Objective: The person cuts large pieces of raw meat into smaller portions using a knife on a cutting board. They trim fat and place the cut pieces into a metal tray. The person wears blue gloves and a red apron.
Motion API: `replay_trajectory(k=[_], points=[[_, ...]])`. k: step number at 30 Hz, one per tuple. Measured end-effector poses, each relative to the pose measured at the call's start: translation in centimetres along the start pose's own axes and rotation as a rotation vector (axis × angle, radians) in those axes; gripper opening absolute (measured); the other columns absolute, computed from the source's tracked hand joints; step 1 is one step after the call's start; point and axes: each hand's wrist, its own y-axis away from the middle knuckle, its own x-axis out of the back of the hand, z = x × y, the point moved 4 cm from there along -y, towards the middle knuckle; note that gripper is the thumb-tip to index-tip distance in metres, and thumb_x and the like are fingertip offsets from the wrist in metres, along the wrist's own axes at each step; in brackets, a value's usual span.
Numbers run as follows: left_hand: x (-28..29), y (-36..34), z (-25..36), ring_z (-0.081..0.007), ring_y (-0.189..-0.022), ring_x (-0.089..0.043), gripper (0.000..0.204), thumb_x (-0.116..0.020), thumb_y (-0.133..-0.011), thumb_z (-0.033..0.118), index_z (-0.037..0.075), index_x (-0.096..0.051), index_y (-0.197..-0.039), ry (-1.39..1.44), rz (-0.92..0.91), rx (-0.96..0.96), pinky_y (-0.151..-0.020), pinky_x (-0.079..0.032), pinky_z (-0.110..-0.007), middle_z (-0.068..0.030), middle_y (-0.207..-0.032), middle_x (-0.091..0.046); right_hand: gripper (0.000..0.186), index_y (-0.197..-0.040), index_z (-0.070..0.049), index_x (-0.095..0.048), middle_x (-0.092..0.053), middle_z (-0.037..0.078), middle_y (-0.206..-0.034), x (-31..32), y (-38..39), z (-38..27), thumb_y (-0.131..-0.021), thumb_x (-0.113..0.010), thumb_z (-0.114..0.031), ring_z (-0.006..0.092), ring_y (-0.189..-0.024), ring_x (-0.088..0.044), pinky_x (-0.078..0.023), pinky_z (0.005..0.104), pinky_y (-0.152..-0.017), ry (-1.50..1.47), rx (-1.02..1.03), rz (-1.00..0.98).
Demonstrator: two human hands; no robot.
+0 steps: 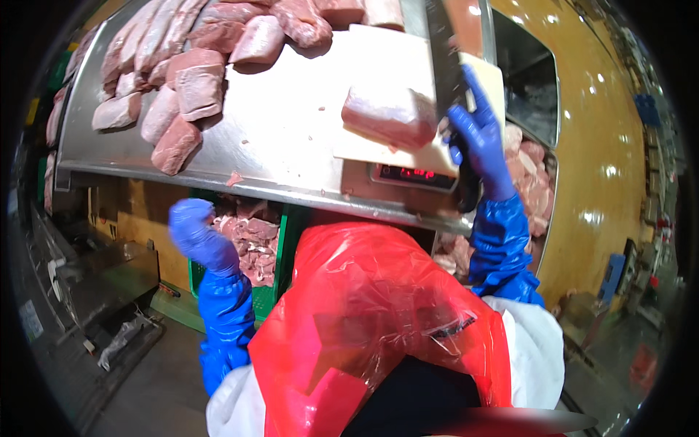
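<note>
In a blue glove, my right hand (477, 138) grips a large knife (445, 65) by its dark handle, index finger stretched along the wide blade. The blade points away from me, beside the right end of a pale pink block of meat (389, 116). That block lies on a white cutting board (349, 149) resting on a scale (415, 177) with a lit red display. My left hand (200, 231), also gloved, hangs off the table's near edge beside a green crate (285, 240) of meat trimmings (256, 237). Its fingers are curled; whether they hold anything is hidden.
Several meat pieces (200, 84) cover the left and far side of the steel table (269, 138). Small scraps lie on its bare part. At right stand a dark steel tray (520, 76) and a bin of pale meat chunks (535, 175). A metal machine (109, 288) stands at lower left.
</note>
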Motion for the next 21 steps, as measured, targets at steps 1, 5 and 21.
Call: replay_trajectory(k=[1, 5, 21], points=[[-1.1, 2.9, -2.4, -0.0231, -0.081, -0.058, 0.022, -0.054, -0.101, 0.013, -0.002, -0.064, -0.089, -0.063, -0.102, 0.17, -0.075, -0.048, -0.038, -0.0095, -0.084, -0.062, 0.068, -0.16, -0.014, -0.025, -0.063, 0.006, -0.075, 1.0, -0.6, 0.0, -0.099, -0.057, -0.01, 0.0078, -0.053, -0.055, -0.042, 0.02, -0.041, 0.028, 0.025, 0.01], [-3.8, 11.6, -12.9, -0.033, -0.129, -0.052, 0.045, -0.059, -0.1, 0.022, 0.0, -0.053, -0.139, -0.286, -0.519, 0.371, -0.109, -0.04, -0.042, -0.0217, -0.14, -0.053, 0.033, -0.13, -0.007, -0.051, -0.062, 0.006, -0.076, 5.6, -1.6, 1.5, -0.1, -0.058, -0.019, 0.0112, -0.057, -0.058, -0.045, 0.0234, -0.045, -0.026, -0.121, 0.231], [-28.9, -5.6, 7.8, -0.0262, -0.118, -0.06, 0.035, -0.04, -0.102, 0.015, -0.003, -0.061, -0.122, 0.782, -0.288, 0.305, -0.104, -0.045, -0.038, -0.0181, -0.126, -0.064, 0.021, -0.112, -0.003, -0.06, -0.065, 0.005, -0.091, 0.4, -4.1, 4.5, -0.103, -0.054, -0.021, 0.0086, -0.078, -0.059, -0.05, 0.0243, -0.075, -0.544, 0.043, 0.092]])
